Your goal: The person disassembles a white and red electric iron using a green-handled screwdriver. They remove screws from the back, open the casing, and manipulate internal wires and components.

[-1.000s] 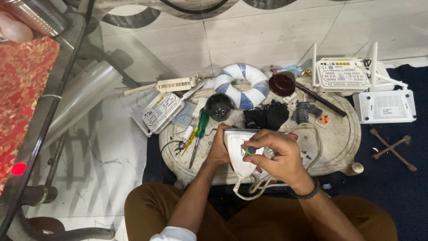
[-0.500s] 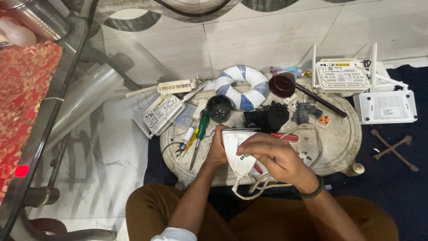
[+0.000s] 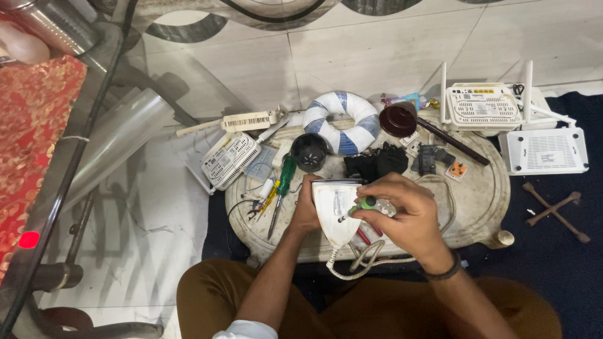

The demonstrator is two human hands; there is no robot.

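Low oval desk, worn white, on pale tiled floor; dark rug at right, glass tabletop edge at left. On desk, lower centre of frame: white iron, long axis running top to bottom, pointed tip toward the bottom edge, cord looping below. Left hand gripping iron's left side. Right hand clenched around green-handled screwdriver, tip on iron. Striped ring and router farther up.
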